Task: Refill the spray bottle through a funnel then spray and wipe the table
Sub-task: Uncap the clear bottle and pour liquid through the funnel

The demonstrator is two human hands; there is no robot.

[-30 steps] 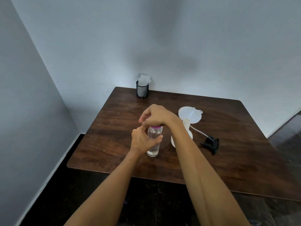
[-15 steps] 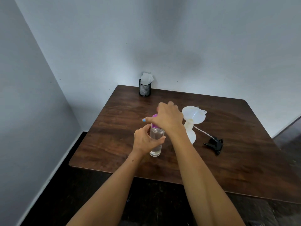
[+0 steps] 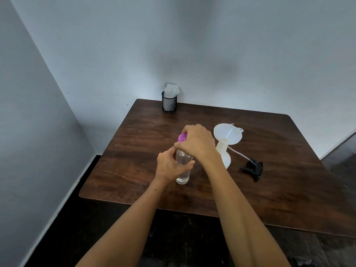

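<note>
- Purple cap (image 3: pixel 182 137) now off the clear water bottle (image 3: pixel 183 166), lifted in right hand (image 3: pixel 196 143), fingers curled round it.
- Left hand (image 3: pixel 169 166) grips the bottle, standing mid-table (image 3: pixel 134 151).
- Funnel (image 3: pixel 227 134) sits in spray bottle (image 3: pixel 224 154) just right; pouring looks next.

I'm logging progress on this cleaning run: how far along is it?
Done: the funnel sits in the white spray bottle, and its black spray head lies off on the table. In hand: the left hand grips the clear water bottle while the right hand holds its purple cap. Left: pouring, refitting the spray head, spraying, wiping, perhaps with the tissues.
</note>
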